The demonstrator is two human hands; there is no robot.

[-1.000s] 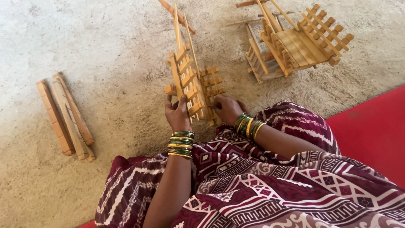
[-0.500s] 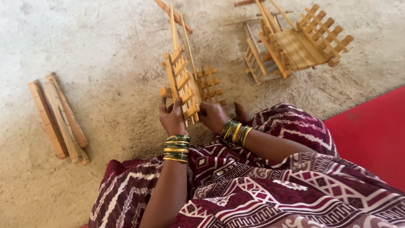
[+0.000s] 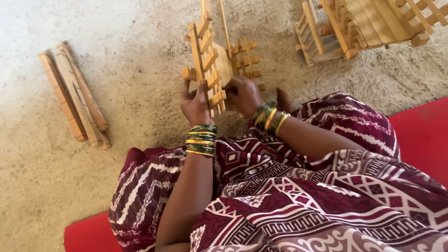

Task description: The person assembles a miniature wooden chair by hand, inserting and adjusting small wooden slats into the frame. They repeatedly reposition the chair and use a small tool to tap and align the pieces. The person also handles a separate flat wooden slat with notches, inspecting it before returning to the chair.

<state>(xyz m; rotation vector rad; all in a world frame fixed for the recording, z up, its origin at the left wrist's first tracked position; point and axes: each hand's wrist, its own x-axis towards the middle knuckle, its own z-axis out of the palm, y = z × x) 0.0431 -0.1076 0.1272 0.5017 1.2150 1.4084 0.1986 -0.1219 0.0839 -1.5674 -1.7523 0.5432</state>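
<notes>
A small slatted wooden frame (image 3: 212,58), like a miniature piece of furniture, is held upright above the sandy concrete floor (image 3: 130,56). My left hand (image 3: 195,103) grips its lower left edge, thumb over a slat. My right hand (image 3: 242,95) holds its lower right side, fingers curled behind the slats. Green and gold bangles ring both wrists. My lap, in maroon patterned cloth (image 3: 298,186), lies just below the frame.
Three loose wooden sticks (image 3: 74,95) lie side by side on the floor to the left. A finished slatted wooden chair-like piece (image 3: 368,23) stands at the top right. A red mat (image 3: 420,135) runs along the right.
The frame has turned more upright and drawn closer to my lap. Both hands shifted their grip along its lower edge, with the right hand now further behind the slats.
</notes>
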